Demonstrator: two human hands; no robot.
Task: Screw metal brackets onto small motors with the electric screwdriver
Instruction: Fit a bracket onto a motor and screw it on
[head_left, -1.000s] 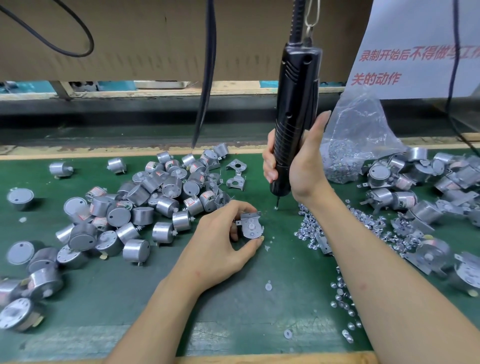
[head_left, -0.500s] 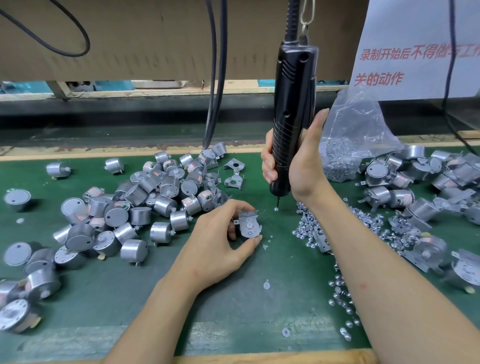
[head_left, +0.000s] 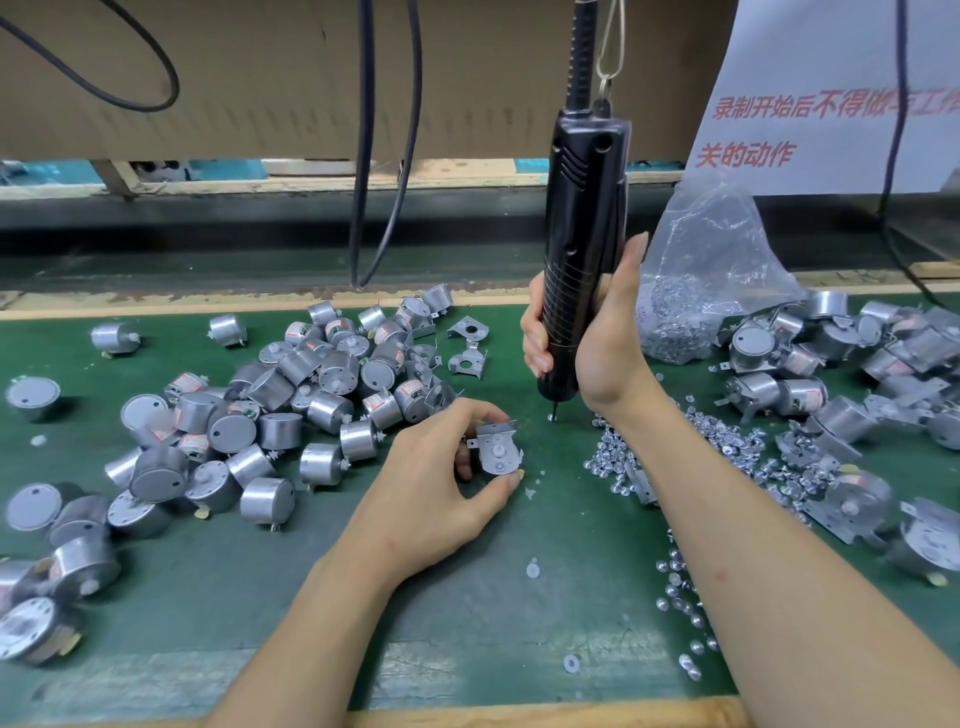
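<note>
Small silver round motor with its grey metal bracket (head_left: 497, 452) is pinched between fingers and thumb of the left hand (head_left: 431, 488), low over the green mat (head_left: 260, 597). Black electric screwdriver (head_left: 582, 234) is gripped in the curled right hand (head_left: 610, 343), bit set on a loose screw (head_left: 551, 417) just beside the motor. Bracketed motors (head_left: 810, 384) are heaped right. The bigger heap of bare silver motors (head_left: 291, 410) is judged left to do.

Mat (head_left: 467, 597): bare motors (head_left: 291, 405) piled left, loose brackets (head_left: 467, 345) just beside the pile, to its right. Centre: left hand (head_left: 431, 493) holds capped motor (head_left: 498, 449) against mat. Screwdriver (head_left: 576, 249) upright in right hand (head_left: 597, 338), behind-right of it, tip down near mat. Screw heap (head_left: 691, 447) right of tip; screw bag (head_left: 711, 275) behind heap; bracketed motors (head_left: 831, 364) far right
</note>
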